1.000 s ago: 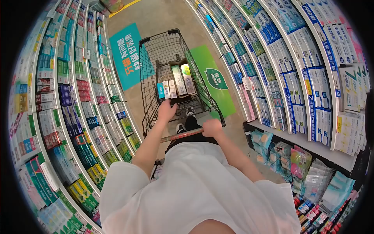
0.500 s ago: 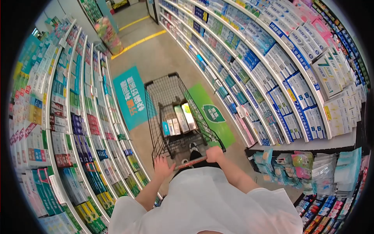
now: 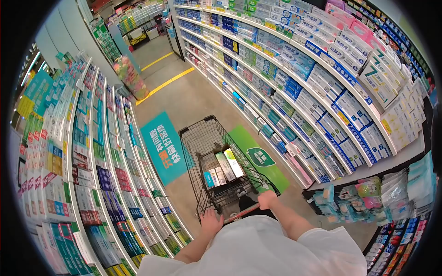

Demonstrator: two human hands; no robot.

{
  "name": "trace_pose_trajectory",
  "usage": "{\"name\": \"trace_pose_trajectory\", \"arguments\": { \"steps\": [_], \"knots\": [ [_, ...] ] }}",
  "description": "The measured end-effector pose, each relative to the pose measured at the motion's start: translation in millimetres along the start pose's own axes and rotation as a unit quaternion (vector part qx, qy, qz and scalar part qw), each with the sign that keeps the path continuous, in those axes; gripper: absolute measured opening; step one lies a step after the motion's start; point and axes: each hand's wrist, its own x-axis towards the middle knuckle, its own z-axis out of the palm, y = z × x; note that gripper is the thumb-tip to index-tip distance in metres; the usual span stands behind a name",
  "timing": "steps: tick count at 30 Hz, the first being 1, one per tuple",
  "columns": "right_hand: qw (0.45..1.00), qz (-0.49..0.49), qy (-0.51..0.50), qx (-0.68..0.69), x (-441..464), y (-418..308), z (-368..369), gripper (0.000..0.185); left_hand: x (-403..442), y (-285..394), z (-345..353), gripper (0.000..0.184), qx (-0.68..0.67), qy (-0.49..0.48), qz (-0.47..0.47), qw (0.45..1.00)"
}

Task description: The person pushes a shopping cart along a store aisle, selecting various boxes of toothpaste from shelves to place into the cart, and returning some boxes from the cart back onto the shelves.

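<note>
The right hand has its fingers curled around the right end of the red handle, gripping it, while the left hand lies at the handle's left end, fingers straightened and slightly spread by the rear corner; whether its palm presses on the bar I cannot tell. The handle belongs to a black wire shopping cart, directly ahead of the body in a white shirt. Inside the cart, toward its rear, small blue-and-white cartons stand beside two longer cartons, one topped in yellow-green. Beneath and around the cart lie a teal floor sticker at left and a green floor sticker at right. Shelves packed with boxed toothpaste line the right side, above hanging plastic packets; more boxed goods fill the left. Farther ahead, yellow floor lines cross the aisle.
</note>
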Motion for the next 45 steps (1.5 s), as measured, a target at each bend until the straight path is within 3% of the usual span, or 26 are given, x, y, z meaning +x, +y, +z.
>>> {"name": "trace_pose_trajectory", "arguments": {
  "steps": [3, 5, 16, 22, 28, 42, 45],
  "knots": [
    [1.0, -0.005, -0.002, -0.004, 10.0, 8.7, -20.2, 0.035, 19.9, 4.5, -6.8, 0.076, 0.0, 0.03, 0.004, 1.0],
    [1.0, -0.012, -0.025, -0.014, 14.6, 14.7, -42.7, 0.034, 33.9, 8.0, -16.7, 0.072, -0.02, -0.01, -0.016, 1.0],
    [0.998, -0.052, -0.011, -0.04, 104.3, 74.5, -133.7, 0.032, 145.4, -4.6, -3.8, 0.074, -0.005, 0.048, -0.031, 0.998],
    [0.997, -0.056, -0.018, -0.046, 158.4, 92.6, -198.1, 0.032, 213.8, -14.8, -23.0, 0.075, 0.003, 0.012, -0.066, 0.998],
    [0.995, -0.093, -0.002, -0.044, 223.8, 102.4, -238.5, 0.036, 283.1, -50.7, -41.7, 0.076, 0.015, 0.02, -0.077, 0.997],
    [0.996, -0.075, 0.024, -0.033, 339.0, 108.5, -352.8, 0.031, 437.5, -128.0, -83.8, 0.076, 0.005, 0.011, -0.079, 0.997],
    [0.997, -0.066, -0.016, -0.023, 347.4, 105.8, -400.4, 0.031, 472.0, -144.7, -88.0, 0.076, 0.009, 0.005, -0.075, 0.997]
  ]
}}
